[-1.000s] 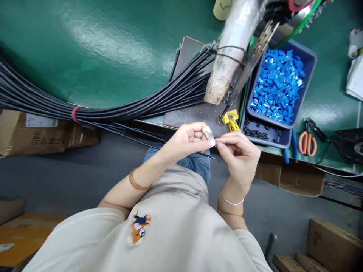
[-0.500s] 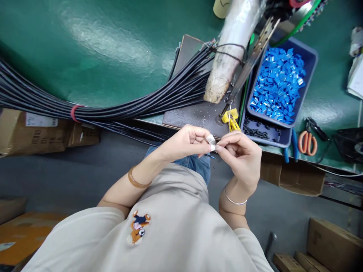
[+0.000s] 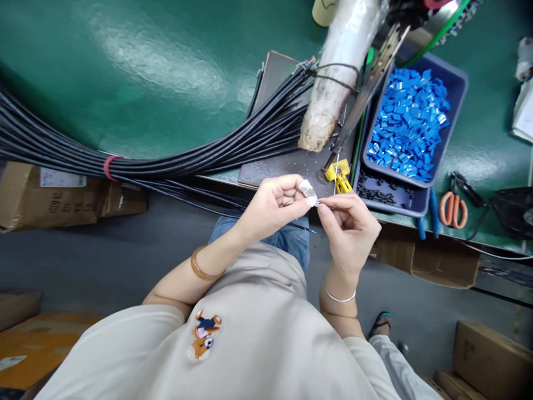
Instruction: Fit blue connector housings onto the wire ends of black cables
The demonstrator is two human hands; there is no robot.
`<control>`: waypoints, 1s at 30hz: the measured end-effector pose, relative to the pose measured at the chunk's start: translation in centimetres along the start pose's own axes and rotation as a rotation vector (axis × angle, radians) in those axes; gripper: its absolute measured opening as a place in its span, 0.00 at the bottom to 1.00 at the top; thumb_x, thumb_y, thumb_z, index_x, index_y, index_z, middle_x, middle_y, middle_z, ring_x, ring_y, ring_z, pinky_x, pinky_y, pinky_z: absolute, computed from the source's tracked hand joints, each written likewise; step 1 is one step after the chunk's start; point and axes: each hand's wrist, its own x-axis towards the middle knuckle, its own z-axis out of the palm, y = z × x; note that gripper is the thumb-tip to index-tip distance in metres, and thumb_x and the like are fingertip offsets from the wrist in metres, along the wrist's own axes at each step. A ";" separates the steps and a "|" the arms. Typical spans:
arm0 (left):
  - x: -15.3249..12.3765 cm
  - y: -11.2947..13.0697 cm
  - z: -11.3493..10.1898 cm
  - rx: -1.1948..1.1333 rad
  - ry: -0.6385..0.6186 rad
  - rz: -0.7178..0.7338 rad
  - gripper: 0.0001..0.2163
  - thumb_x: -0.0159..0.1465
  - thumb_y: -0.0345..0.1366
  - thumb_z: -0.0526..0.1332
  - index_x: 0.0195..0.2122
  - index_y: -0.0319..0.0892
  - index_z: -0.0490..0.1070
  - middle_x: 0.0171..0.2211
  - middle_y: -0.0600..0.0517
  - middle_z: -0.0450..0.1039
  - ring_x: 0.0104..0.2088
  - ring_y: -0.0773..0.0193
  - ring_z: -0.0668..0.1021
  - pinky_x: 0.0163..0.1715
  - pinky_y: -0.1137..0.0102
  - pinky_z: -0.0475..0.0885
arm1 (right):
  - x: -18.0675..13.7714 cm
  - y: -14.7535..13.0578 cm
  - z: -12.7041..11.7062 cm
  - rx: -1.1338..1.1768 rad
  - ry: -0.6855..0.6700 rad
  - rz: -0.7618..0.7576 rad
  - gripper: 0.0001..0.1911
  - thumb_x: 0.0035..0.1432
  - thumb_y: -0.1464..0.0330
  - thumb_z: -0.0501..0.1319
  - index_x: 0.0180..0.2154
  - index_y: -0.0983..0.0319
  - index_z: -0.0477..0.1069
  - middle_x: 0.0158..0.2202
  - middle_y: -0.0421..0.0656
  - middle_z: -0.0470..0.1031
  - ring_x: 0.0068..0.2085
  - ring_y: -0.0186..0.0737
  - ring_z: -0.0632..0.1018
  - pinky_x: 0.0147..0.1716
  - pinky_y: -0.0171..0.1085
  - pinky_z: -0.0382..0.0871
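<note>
My left hand point(image 3: 275, 206) is curled closed just in front of the bench edge, its taped fingertips pinched against something small at the end of a thin black cable point(image 3: 300, 226) that runs under the hand. My right hand point(image 3: 347, 228) is closed too, thumb and forefinger pinching the same tiny spot where the two hands meet; what lies between the fingertips is too small to name. A thick bundle of black cables point(image 3: 175, 161) tied with a red band lies across the green bench to the left.
A blue tray point(image 3: 456, 91) full of small blue parts stands at the right, with a yellow fixture point(image 3: 338, 172) and a wrapped machine column point(image 3: 333, 83) beside it. Orange-handled scissors point(image 3: 452, 208) lie further right. Cardboard boxes point(image 3: 54, 194) sit under the bench. A foot in a sandal point(image 3: 380, 322) shows below.
Both hands have shifted slightly up toward the bench while staying pinched together. A foot and trouser leg have come into view at the bottom right.
</note>
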 end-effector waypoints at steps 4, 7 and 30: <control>0.0 0.2 0.3 -0.037 0.001 0.031 0.11 0.53 0.31 0.72 0.27 0.37 0.69 0.21 0.58 0.65 0.22 0.77 0.65 0.22 0.80 0.62 | 0.0 0.0 0.1 0.011 0.018 0.028 0.03 0.58 0.66 0.67 0.32 0.59 0.77 0.29 0.39 0.72 0.27 0.31 0.68 0.24 0.35 0.56; 0.1 0.2 0.3 -0.025 0.009 0.045 0.11 0.53 0.31 0.72 0.27 0.37 0.68 0.22 0.58 0.66 0.22 0.77 0.66 0.23 0.80 0.64 | 0.0 0.0 0.1 0.006 0.010 0.053 0.06 0.58 0.65 0.66 0.30 0.59 0.75 0.28 0.38 0.71 0.25 0.30 0.66 0.23 0.35 0.54; -0.1 0.1 0.3 -0.054 0.035 0.028 0.11 0.55 0.32 0.69 0.27 0.39 0.66 0.21 0.59 0.64 0.21 0.77 0.64 0.21 0.79 0.61 | -0.9 0.8 1.2 -0.349 0.106 -0.434 0.10 0.55 0.77 0.66 0.36 0.55 0.73 0.31 0.37 0.76 0.24 0.29 0.68 0.25 0.34 0.63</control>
